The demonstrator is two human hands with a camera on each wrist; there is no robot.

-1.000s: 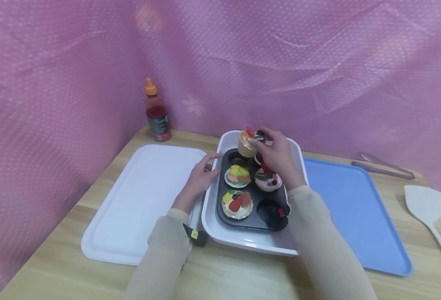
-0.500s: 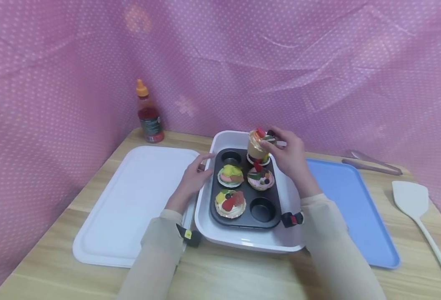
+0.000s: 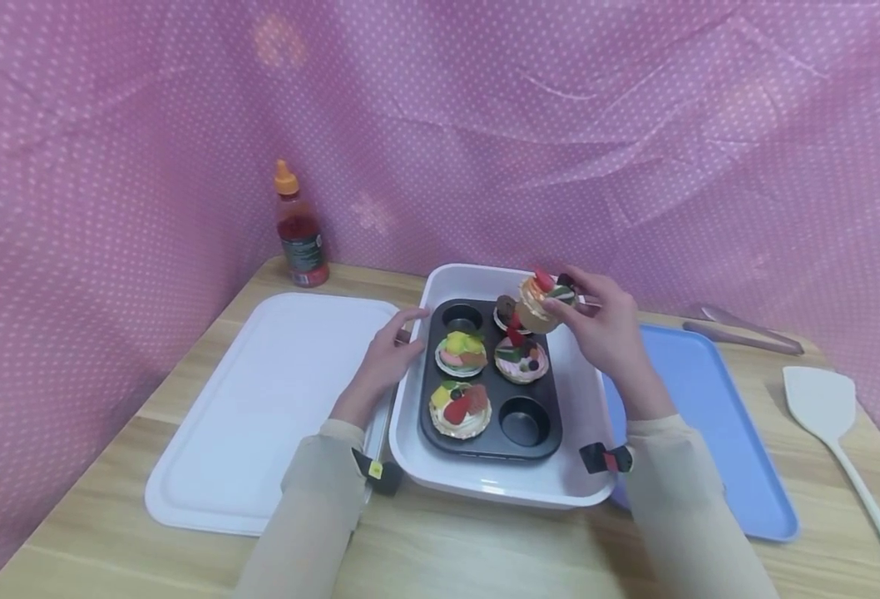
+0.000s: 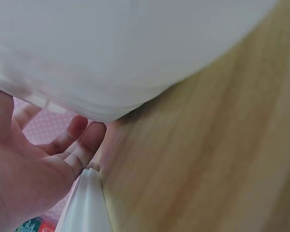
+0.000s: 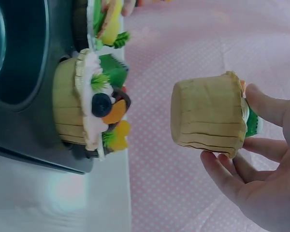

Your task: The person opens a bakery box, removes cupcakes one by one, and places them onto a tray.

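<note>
My right hand (image 3: 597,324) pinches a toy cupcake (image 3: 539,306) by its frosted upper part, above the right far side of the black muffin tin (image 3: 447,445). In the right wrist view its tan pleated wrapper (image 5: 208,113) faces the camera, tipped sideways, apart from the tin. Several cupcakes sit in the tin, among them a yellow-topped cupcake (image 3: 462,353), a strawberry-topped cupcake (image 3: 458,409) and a pink-frosted cupcake (image 3: 521,359). Two cups show their dark bottoms. The tin lies inside a white tub (image 3: 485,491). My left hand (image 3: 380,366) touches the tub's left side with relaxed fingers.
A white tray (image 3: 260,416) lies left of the tub, a blue tray (image 3: 694,399) right of it, partly under the right arm. Behind stand a sauce bottle (image 3: 301,237) and, at right, tongs (image 3: 747,333). A spatula (image 3: 822,403) lies at the right edge.
My right hand has carried the cupcake rightward and a little nearer from the far middle of the tin, uncovering a dark-topped cupcake. The view shifted slightly; my left hand stays at the tub.
</note>
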